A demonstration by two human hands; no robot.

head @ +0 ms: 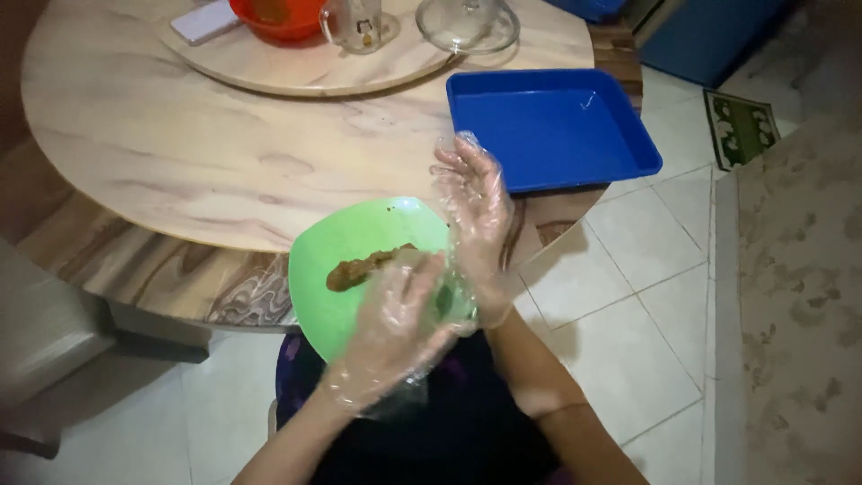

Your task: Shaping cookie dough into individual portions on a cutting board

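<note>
Both hands are in clear plastic gloves: the left hand (395,337) rests loosely on the green plate (346,260) beside a brown roll of food (364,268), gripping nothing. The right hand (474,202) hovers flat open above. A blue tray (552,126) sits on the round table (171,153).

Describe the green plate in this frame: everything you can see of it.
The green plate is squarish with rounded corners, looks like plastic, and overhangs the near edge of the round wooden table. A brown, elongated lump of paste lies on it, with small specks near the rim. The gloved left hand covers its near right part.
</note>
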